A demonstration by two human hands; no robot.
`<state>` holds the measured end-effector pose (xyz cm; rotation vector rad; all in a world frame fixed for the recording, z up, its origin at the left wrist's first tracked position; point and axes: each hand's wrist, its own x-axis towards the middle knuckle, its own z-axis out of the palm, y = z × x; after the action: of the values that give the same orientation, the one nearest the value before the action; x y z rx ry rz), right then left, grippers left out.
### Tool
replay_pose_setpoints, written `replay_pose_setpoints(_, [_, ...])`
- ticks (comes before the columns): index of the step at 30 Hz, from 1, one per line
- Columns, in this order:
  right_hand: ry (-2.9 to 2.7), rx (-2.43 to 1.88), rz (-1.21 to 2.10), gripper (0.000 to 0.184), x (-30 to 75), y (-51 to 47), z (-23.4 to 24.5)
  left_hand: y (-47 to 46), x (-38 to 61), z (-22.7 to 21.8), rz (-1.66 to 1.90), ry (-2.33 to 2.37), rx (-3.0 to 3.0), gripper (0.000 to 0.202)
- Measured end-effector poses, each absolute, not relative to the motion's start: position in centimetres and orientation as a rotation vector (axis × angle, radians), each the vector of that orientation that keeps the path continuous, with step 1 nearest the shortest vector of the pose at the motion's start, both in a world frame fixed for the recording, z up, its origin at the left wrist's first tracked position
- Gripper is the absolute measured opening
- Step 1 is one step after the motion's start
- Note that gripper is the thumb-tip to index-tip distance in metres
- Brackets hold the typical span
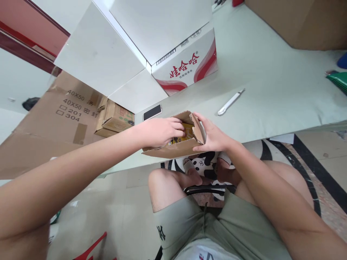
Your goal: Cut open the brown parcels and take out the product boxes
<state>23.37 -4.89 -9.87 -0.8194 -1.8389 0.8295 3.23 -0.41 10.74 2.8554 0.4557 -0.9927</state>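
A small brown cardboard box [173, 148] sits at the near edge of the pale green table [271, 86]. My left hand [159, 130] reaches into the open top, fingers curled on a yellow item [187, 131] inside. My right hand [213, 135] grips the box's right end flap, thumb under the box, fingers on the torn flap. Most of the yellow item is hidden by my left hand and the box walls.
A white utility knife [230, 102] lies on the table behind the box, and a black phone [152, 112] to the left. A white carton with red print [187, 61] stands further back. Brown cartons [115, 119] sit on the floor at left. My knees are under the table edge.
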Motion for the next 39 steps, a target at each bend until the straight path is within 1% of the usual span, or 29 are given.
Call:
replay_pose_setpoints(5, [-1.846,-0.820,0.820,0.129,22.8,-5.0,-9.9,-1.2,1.2,11.9,-0.925,0.456,2.908,0.047])
replay_pose_setpoints(9, [-1.826,-0.800,0.807,0.132,22.8,-4.9,-10.2,-1.8,-0.8,12.7,-0.784,0.572,2.919,0.044])
replay_pose_setpoints(13, [-1.856,-0.805,0.823,0.133,22.8,-5.0,-10.4,-2.6,-2.7,12.7,-0.630,0.627,2.939,0.045])
replay_pose_setpoints(19, [-1.869,-0.824,0.887,0.133,22.8,-5.2,-10.0,-2.9,-5.3,12.2,-0.558,0.713,2.962,0.036])
replay_pose_setpoints(23, [-1.870,-0.830,0.926,0.132,22.7,-5.1,-9.7,-2.7,-6.1,12.1,-0.614,0.787,2.932,0.033])
replay_pose_setpoints(27, [-1.863,-0.845,0.940,0.132,22.7,-5.0,-9.7,-2.6,-5.6,12.5,-0.721,0.865,2.873,0.038])
replay_pose_setpoints(32, [-1.860,-0.844,0.947,0.133,22.7,-5.0,-9.8,-2.6,-4.4,13.1,-0.829,0.962,2.778,0.037])
replay_pose_setpoints(37, [-1.857,-0.867,0.964,0.132,22.8,-5.1,-9.8,-2.4,-2.4,13.4,-0.934,1.032,2.625,0.027])
replay_pose_setpoints(39, [-1.857,-0.865,0.956,0.132,22.8,-5.2,-9.9,-2.4,-1.6,13.5,-0.937,1.071,2.577,0.028])
